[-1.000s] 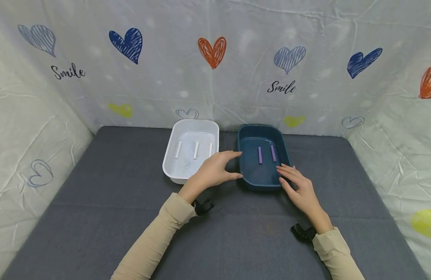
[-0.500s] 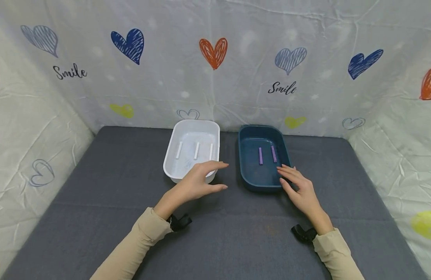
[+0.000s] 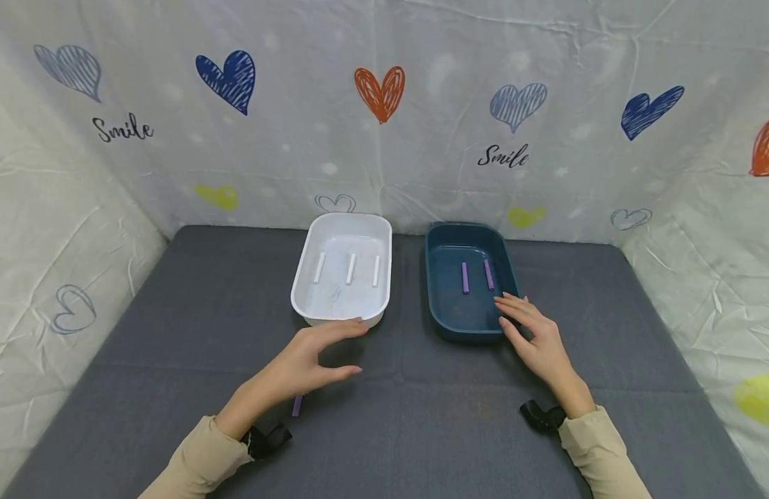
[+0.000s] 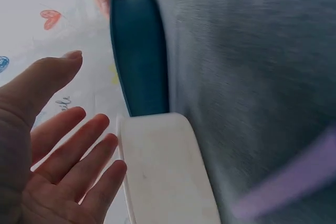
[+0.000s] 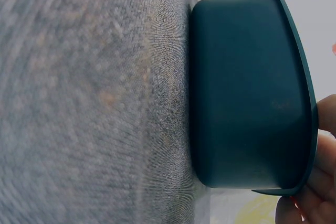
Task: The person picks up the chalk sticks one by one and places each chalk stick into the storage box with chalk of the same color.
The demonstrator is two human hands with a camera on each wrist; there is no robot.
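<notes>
My left hand (image 3: 290, 367) hovers in front of the white tray with thumb and fingers spread and nothing between them. Partly hidden beneath it, a purple stick (image 3: 297, 405), like chalk, lies on the cloth; it shows blurred in the left wrist view. My right hand (image 3: 534, 333) grips the right rim of the dark blue tray (image 3: 468, 331), its fingers on both sides of the edge. Two purple sticks lie inside that tray, the left stick (image 3: 464, 278) and the right stick (image 3: 488, 275). The white tray (image 3: 299, 294) holds three white sticks, including a middle stick (image 3: 350, 269).
Both trays stand side by side toward the back of a grey cloth-covered table (image 3: 421, 430), with a narrow gap between them. Behind and on both sides hangs a pale curtain (image 3: 446, 69) printed with hearts.
My left hand has moved left and toward me, away from the blue tray and past the white one, uncovering the third white stick and part of the purple one. The right hand stays put.
</notes>
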